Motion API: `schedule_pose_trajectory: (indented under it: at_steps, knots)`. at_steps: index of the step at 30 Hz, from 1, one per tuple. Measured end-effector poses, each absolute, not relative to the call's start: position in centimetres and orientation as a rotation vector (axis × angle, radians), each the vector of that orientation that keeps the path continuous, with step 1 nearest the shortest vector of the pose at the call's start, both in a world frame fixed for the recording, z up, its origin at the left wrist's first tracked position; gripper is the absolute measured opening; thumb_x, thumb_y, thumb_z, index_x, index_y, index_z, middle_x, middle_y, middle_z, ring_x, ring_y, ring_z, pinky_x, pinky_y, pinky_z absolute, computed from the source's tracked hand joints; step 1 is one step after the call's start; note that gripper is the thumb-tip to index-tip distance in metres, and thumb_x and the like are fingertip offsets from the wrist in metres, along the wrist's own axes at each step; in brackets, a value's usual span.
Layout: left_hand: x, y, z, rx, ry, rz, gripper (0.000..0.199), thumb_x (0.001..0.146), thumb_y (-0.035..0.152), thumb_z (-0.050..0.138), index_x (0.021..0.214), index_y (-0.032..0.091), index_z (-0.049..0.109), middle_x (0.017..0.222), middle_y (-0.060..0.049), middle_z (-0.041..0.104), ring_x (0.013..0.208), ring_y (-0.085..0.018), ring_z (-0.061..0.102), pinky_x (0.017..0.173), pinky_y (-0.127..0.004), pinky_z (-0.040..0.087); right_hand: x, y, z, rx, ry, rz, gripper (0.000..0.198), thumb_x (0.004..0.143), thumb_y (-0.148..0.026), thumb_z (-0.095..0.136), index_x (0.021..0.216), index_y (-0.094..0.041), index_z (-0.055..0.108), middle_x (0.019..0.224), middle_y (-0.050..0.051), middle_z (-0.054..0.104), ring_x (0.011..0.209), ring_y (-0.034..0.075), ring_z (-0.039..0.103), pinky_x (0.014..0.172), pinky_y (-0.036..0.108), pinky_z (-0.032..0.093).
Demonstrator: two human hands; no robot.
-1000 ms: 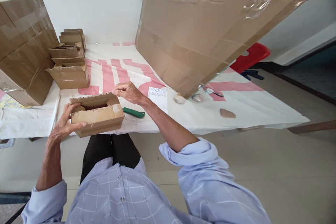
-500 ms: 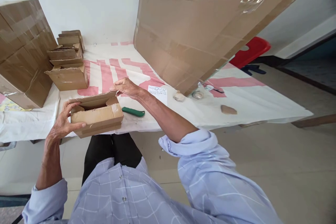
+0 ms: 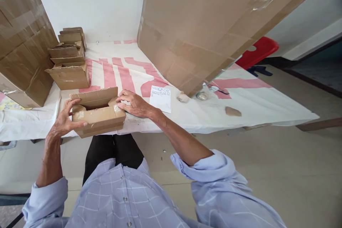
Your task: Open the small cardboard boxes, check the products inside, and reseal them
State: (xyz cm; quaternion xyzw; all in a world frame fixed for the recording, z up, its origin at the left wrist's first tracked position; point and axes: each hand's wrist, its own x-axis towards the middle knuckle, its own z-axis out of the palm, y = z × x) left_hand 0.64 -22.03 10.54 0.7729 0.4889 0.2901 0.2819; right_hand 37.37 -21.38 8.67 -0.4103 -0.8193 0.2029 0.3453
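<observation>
Nearest the camera: light blue checked shirt [image 3: 128, 199] with both sleeves rolled back, dark trousers [image 3: 113, 153] below it. Left hand [image 3: 62, 121] clamps the left end of a small open brown corrugated cardboard box [image 3: 97, 114], thumb along the front wall, fingers curled over the end flap. Box sits at the near edge of the table, just in front of the person, rear lid flap standing up, interior dark and contents not readable. Right hand [image 3: 133, 102] lies against the box's right end, fingers together and bent, tips pressing the small side flap at the taped corner; not a full grip, more a push. Table is covered by a white cloth with pink-red printed shapes [image 3: 187, 114]. Just right of the right hand, a white paper slip with small printed squares [image 3: 161, 98] lies flat. Further right on the cloth: a small pale lump [image 3: 182, 97], a crumpled clear plastic piece [image 3: 202, 95], and a flat tan oval piece [image 3: 233, 111], well apart from the box. Behind the box to the left, a stack of small folded brown cardboard boxes [image 3: 70, 60], beside a large taped brown carton [image 3: 22, 46] at the left edge. At the back, a big flattened brown cardboard sheet [image 3: 203, 32] leans tilted over the table. Red plastic stool [image 3: 258, 51] behind it on the floor.
</observation>
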Motion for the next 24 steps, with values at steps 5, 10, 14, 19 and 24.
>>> schedule_pose_trajectory:
  at_steps: [5, 10, 14, 19, 24]
  knots:
    - [0.6, -22.2, 10.5, 2.102, 1.311, 0.78, 0.095, 0.073, 0.065, 0.094, 0.155, 0.034, 0.058, 0.161, -0.011, 0.05, 0.15, -0.043, 0.056, 0.112, -0.056, 0.062, 37.8, -21.5, 9.5, -1.04, -2.116, 0.74, 0.017, 0.1, -0.027, 0.066, 0.091, -0.022, 0.079, 0.1, 0.005, 0.07, 0.09, 0.02, 0.066, 0.086, 0.038, 0.054]
    - [0.6, -22.3, 10.6, 2.128, 1.327, 0.756, 0.095, 0.073, 0.064, 0.094, 0.155, 0.034, 0.058, 0.158, -0.011, 0.052, 0.146, -0.043, 0.059, 0.109, -0.058, 0.064, 37.4, -21.3, 9.6, -0.996, -2.029, 0.86, 0.015, 0.094, -0.027, 0.067, 0.092, -0.022, 0.081, 0.097, 0.004, 0.074, 0.088, 0.019, 0.066, 0.084, 0.036, 0.054]
    - [0.7, -22.4, 10.7, 2.123, 1.32, 0.754, 0.095, 0.073, 0.066, 0.093, 0.155, 0.032, 0.057, 0.157, -0.012, 0.051, 0.147, -0.043, 0.057, 0.112, -0.058, 0.062, 37.1, -21.0, 9.5, -0.949, -1.978, 0.883, 0.015, 0.091, -0.029, 0.07, 0.089, -0.023, 0.083, 0.095, 0.004, 0.077, 0.086, 0.019, 0.066, 0.081, 0.035, 0.055]
    - [0.9, -22.4, 10.7, 2.127, 1.315, 0.754, 0.095, 0.073, 0.068, 0.093, 0.154, 0.033, 0.058, 0.157, -0.011, 0.051, 0.148, -0.043, 0.055, 0.114, -0.058, 0.061, 36.7, -21.0, 9.1, -0.905, -1.908, 0.791, 0.015, 0.091, -0.026, 0.072, 0.085, -0.023, 0.085, 0.091, 0.005, 0.079, 0.082, 0.019, 0.067, 0.079, 0.036, 0.057]
    - [0.9, -22.6, 10.5, 2.111, 1.324, 0.739, 0.098, 0.072, 0.069, 0.094, 0.156, 0.034, 0.057, 0.158, -0.011, 0.047, 0.151, -0.043, 0.052, 0.116, -0.059, 0.06, 36.3, -21.2, 8.3, -0.924, -1.999, 0.616, 0.02, 0.097, -0.022, 0.066, 0.084, -0.024, 0.081, 0.09, 0.005, 0.078, 0.082, 0.021, 0.069, 0.078, 0.036, 0.056]
